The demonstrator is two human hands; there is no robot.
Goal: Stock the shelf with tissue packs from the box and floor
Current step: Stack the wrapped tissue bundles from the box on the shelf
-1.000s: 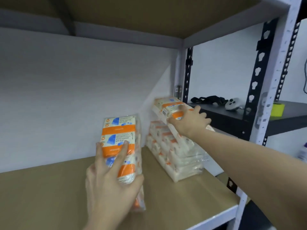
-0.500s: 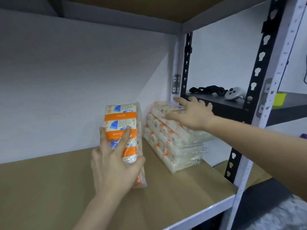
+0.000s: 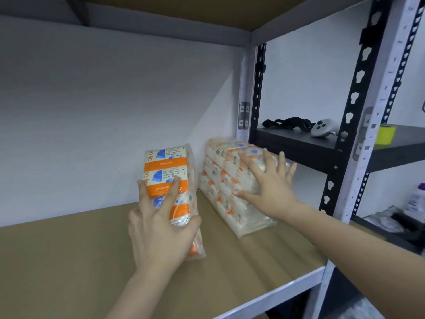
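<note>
An orange, blue and white tissue pack [image 3: 167, 168] stands upright on the brown shelf board [image 3: 69, 249], wrapped in clear plastic. My left hand [image 3: 158, 224] grips it from the front, fingers spread over its face and thumb round its right side. To its right, two tissue packs [image 3: 225, 187] lie stacked flat against the shelf's right end. My right hand [image 3: 264, 183] lies over the near right side of that stack with straight, spread fingers, pressing on it.
The white back wall [image 3: 103, 111] closes the shelf behind. A white upright post [image 3: 358, 180] stands at the front right. The black neighbouring shelf [image 3: 299, 143] holds a white controller [image 3: 322, 127], black straps and a yellow tape roll [image 3: 387, 134].
My right hand laid the upper pack flat on the stack, then slid down its near side with fingers spread. The left hand keeps holding the upright pack, a little further back.
</note>
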